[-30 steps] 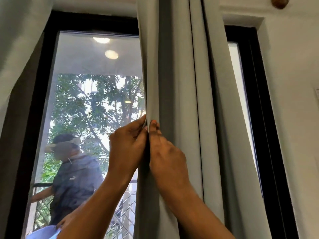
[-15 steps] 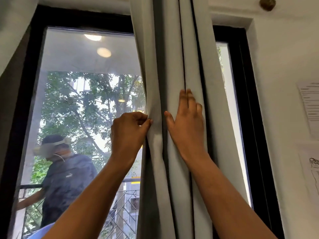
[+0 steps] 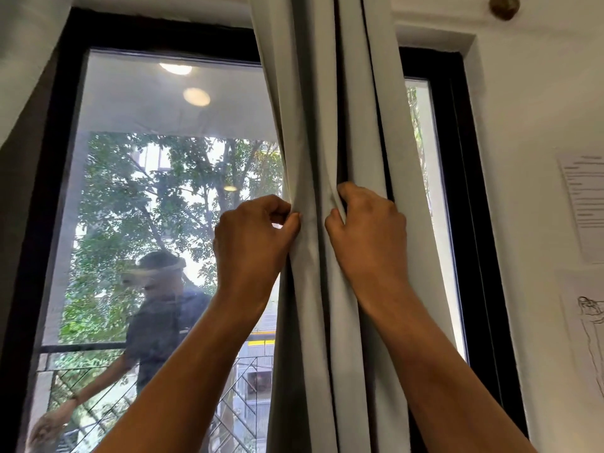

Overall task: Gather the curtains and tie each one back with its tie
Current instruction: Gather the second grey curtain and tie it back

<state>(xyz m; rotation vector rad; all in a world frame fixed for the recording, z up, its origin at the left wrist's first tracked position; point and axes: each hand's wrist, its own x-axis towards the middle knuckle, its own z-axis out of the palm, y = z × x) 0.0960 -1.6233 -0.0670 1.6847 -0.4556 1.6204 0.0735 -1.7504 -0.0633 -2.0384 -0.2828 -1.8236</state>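
A grey curtain hangs in folds down the middle of the view, in front of a black-framed window. My left hand pinches the curtain's left edge between thumb and curled fingers. My right hand grips a fold just to the right, its fingers curled into the fabric. Both hands are at the same height, a short gap of cloth between them. A second grey curtain shows at the far left edge. No tie is in view.
The glass reflects a person and ceiling lights, with trees and a railing outside. A white wall stands right of the window, with paper sheets pinned on it. A round knob sits high on the wall.
My right hand lay flat and open on the folds half a second ago; now its fingers have curled into a fold. My left hand keeps its pinch on the edge.
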